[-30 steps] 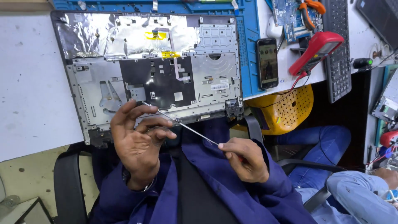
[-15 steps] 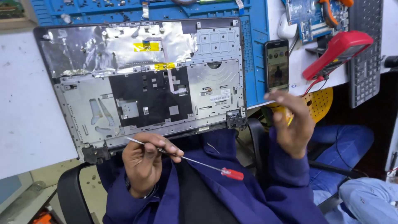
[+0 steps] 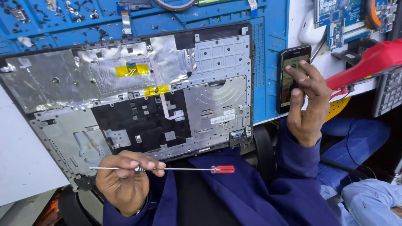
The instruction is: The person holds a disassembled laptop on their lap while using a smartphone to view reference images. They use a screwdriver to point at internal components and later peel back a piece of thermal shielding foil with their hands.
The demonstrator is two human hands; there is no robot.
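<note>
My left hand (image 3: 125, 178) pinches the thin metal shaft of a screwdriver (image 3: 188, 169) with a small red handle, held level just below the near edge of an opened laptop shell (image 3: 217, 104). The shell lies upside down on the blue work mat (image 3: 268, 46), showing silver foil, yellow tape strips and a black panel. My right hand (image 3: 307, 102) is raised at the mat's right edge, its fingertips touching the screen of a smartphone (image 3: 293, 56) that lies there. It grips nothing.
A red meter (image 3: 368, 62) with leads, a circuit board (image 3: 339, 16) and a keyboard (image 3: 389, 90) lie at the right. Small screws and parts sit on the mat's far strip (image 3: 54, 16). A white surface (image 3: 21, 159) is at the left. Another person's blue-clad leg (image 3: 368, 201) is lower right.
My right hand let go of the screwdriver's red handle and rose to the smartphone. The left hand alone now holds the screwdriver by its shaft. The view has shifted closer.
</note>
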